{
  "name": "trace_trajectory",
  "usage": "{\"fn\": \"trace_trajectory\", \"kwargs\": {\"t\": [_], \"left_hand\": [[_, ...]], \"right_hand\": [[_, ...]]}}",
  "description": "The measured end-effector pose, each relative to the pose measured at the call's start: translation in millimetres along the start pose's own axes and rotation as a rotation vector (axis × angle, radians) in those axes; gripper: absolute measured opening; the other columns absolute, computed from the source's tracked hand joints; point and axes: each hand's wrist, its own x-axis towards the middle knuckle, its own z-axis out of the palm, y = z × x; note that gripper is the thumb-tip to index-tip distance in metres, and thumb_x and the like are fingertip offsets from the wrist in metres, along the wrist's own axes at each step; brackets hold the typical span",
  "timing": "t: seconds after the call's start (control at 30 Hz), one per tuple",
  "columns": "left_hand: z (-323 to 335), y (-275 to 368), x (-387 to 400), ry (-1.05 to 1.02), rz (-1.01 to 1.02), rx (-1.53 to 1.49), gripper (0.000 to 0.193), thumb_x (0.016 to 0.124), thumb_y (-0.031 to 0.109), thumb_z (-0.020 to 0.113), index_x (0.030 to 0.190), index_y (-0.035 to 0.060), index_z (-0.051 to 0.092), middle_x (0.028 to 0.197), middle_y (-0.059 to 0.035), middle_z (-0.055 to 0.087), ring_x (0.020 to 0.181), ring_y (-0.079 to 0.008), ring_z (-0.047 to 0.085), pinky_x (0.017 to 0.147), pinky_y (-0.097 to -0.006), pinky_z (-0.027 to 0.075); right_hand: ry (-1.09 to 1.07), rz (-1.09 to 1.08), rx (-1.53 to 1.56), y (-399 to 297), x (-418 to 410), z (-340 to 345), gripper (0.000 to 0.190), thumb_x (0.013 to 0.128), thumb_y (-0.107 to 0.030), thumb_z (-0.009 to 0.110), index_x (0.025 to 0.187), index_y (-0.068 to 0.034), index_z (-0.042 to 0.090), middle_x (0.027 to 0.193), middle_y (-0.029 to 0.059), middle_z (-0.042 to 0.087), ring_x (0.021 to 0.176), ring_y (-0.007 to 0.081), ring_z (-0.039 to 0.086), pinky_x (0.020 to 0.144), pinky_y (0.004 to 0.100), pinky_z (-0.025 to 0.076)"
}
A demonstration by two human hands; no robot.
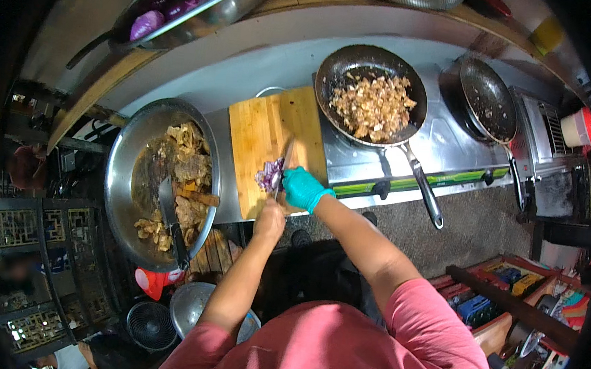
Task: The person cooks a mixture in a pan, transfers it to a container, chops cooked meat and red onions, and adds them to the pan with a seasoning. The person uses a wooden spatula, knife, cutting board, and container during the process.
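Observation:
A wooden cutting board (256, 125) lies before me with a small heap of chopped red onion (267, 176) near its front half. My left hand (270, 221), bare, is closed at the board's near edge around the handle end of a kitchen knife (289, 154). The blade points away from me, just right of the onion. My right hand (303, 189) wears a teal glove and rests with curled fingers against the blade's right side. Whatever lies under those fingers is hidden.
Left stands a large metal basin (116, 172) with cooked meat pieces and a cleaver (168, 206). A frying pan (422, 98) of diced food and a second pan (489, 92) sit on the gas stove (444, 159). Whole red onions (179, 4) fill a tray above.

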Motion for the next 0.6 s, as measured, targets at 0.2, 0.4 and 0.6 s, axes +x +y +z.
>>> {"fn": "trace_trajectory", "kwargs": {"t": [0.2, 0.4, 0.6], "left_hand": [[0.1, 1.5, 5.5, -0.104, 0.054, 0.128, 0.025, 0.092, 0.004, 0.05, 0.112, -0.0098, 0.058, 0.105, -0.0355, 0.067, 0.103, -0.0474, 0.067, 0.091, -0.0531, 0.054], [-1.2, 15.5, 1.3, 0.076, 0.084, 0.01, 0.025, 0.092, 0.004, 0.056, 0.113, -0.0096, 0.054, 0.102, -0.0343, 0.069, 0.1, -0.0472, 0.069, 0.085, -0.0535, 0.057], [1.8, 14.3, 1.6, -0.134, -0.001, 0.233, 0.027, 0.092, 0.002, 0.048, 0.115, -0.0123, 0.054, 0.106, -0.0348, 0.068, 0.106, -0.0467, 0.067, 0.093, -0.0536, 0.054]], "right_hand": [[0.003, -0.016, 0.074, 7.7, -2.4, 4.2, 0.012, 0.069, -0.016, 0.072, 0.072, -0.005, 0.07, 0.086, 0.0165, 0.066, 0.081, 0.0366, 0.063, 0.078, 0.0463, 0.051], [0.013, -0.039, 0.018, 5.3, -3.2, -5.6, 0.015, 0.068, -0.02, 0.074, 0.071, -0.006, 0.07, 0.086, 0.0166, 0.066, 0.081, 0.038, 0.063, 0.077, 0.0465, 0.052], [0.036, -0.033, 0.062, 8.1, -6.5, -0.9, 0.019, 0.07, -0.024, 0.075, 0.074, -0.006, 0.072, 0.082, 0.0149, 0.067, 0.081, 0.0357, 0.064, 0.077, 0.0461, 0.052]]}}
